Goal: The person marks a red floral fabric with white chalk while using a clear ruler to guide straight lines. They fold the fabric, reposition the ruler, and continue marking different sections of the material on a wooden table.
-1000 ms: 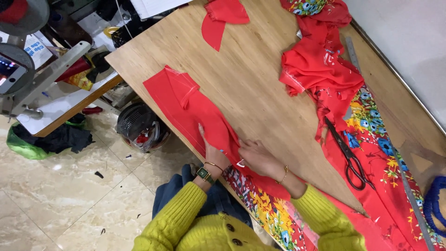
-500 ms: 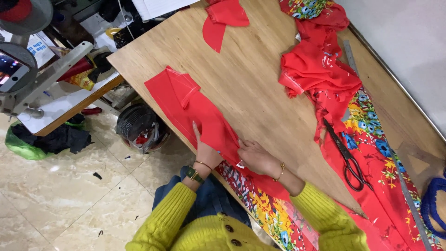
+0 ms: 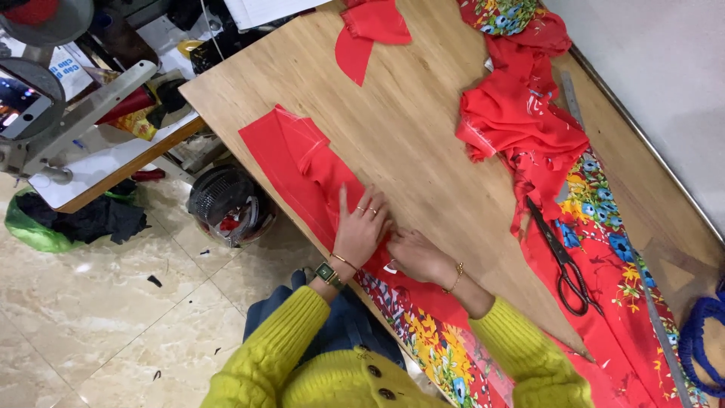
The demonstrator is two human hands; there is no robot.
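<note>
Both hands, left hand and right hand, flat on red cloth

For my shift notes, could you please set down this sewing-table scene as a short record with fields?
Surface: wooden table
Left hand: flat on the red fabric piece, fingers spread
Right hand: pressing the same piece at the table's near edge
Scissors: lying untouched on the floral fabric
Far side: bunched red cloth, small red cut piece

Left hand: flat, palm down, fingers spread.
Right hand: beside left, touching, fingers curled.
</note>
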